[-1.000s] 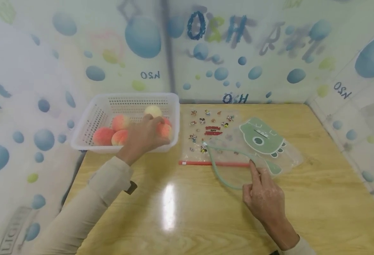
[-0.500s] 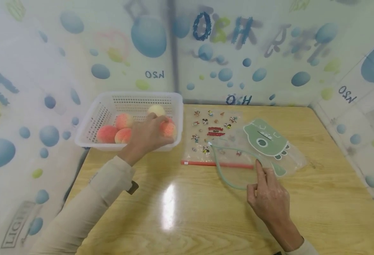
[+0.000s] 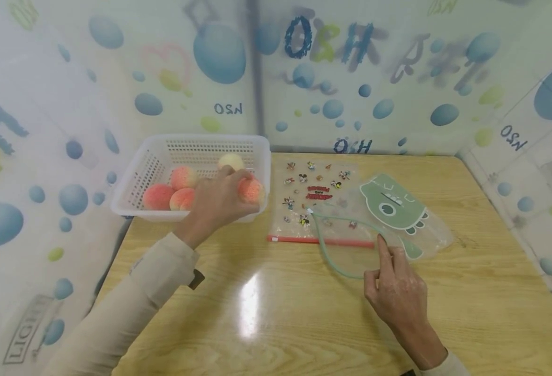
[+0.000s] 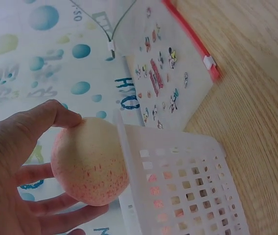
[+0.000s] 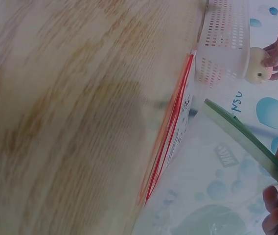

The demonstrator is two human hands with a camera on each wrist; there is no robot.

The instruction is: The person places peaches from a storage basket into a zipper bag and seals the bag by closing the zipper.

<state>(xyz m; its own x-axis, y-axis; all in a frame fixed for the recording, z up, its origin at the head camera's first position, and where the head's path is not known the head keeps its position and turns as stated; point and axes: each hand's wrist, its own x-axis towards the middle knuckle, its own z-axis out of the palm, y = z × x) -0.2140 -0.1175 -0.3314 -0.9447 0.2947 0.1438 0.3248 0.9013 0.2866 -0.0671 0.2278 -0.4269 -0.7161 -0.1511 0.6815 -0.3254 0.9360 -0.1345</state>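
My left hand grips a red-and-cream peach at the right end of a white plastic basket. In the left wrist view, thumb and fingers wrap round this peach, which is lifted to the basket rim's height. On the right, my right hand pinches the edge of a clear zip bag with a green cartoon face. This bag's green zip edge stands spread apart in a loop. Several other peaches lie in the basket.
Beside the basket, a clear zip bag with small cartoon prints and a red zip strip lies on the wooden table, partly under the green-edged bag. Patterned walls rise behind the table and at both sides.
The peach in my left hand has come up a little and to the right, showing more above the basket's edge. My right hand keeps its hold on the bag; the head view has shifted slightly.
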